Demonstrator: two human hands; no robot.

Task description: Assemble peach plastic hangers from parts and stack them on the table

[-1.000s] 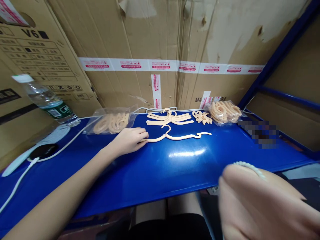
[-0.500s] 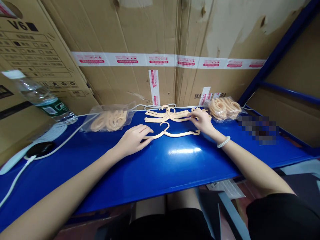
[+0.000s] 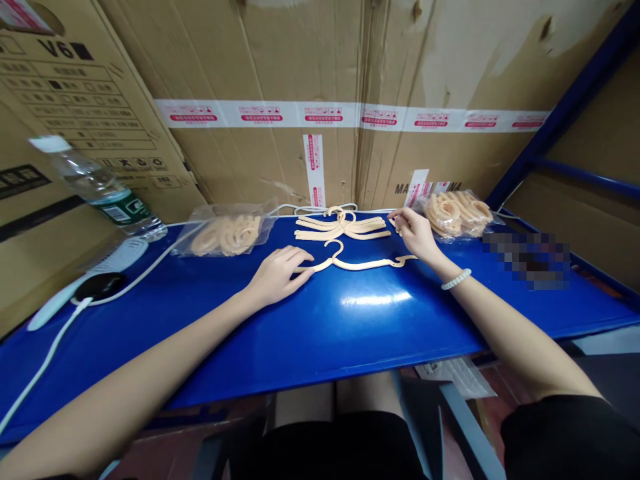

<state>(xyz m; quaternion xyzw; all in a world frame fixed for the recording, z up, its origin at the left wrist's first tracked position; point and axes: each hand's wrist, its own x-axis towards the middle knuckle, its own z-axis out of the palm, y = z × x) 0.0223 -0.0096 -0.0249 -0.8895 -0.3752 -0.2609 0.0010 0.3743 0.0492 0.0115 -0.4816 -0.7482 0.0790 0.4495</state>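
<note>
A pale beige clothes hanger [image 3: 363, 265] lies on the blue table, its hook pointing away from me. My left hand [image 3: 281, 275] is closed around the hanger's left end, thumb on the near side and fingers on the far side. Behind it lies a stack of similar hangers [image 3: 320, 233] with their hooks overlapping. My right hand [image 3: 418, 235] is above the table to the right of that stack, fingers bent and somewhat apart. Small beige pieces [image 3: 395, 225] show beneath its fingertips, partly hidden by the hand. A beige end piece sticks out at the hanger's right, below my right hand.
Clear bags of beige parts lie at left [image 3: 227, 233] and right [image 3: 457, 213]. A water bottle [image 3: 117, 203], a pale brush [image 3: 120, 253], a black round object [image 3: 100, 287] and a white cable [image 3: 47, 360] occupy the left. Large cardboard boxes [image 3: 260, 167] stand behind.
My right hand has moved right, away from the stacked hangers' right ends, with its fingers somewhat more apart. My left hand stays at the front hanger. The whole view has shifted slightly.
</note>
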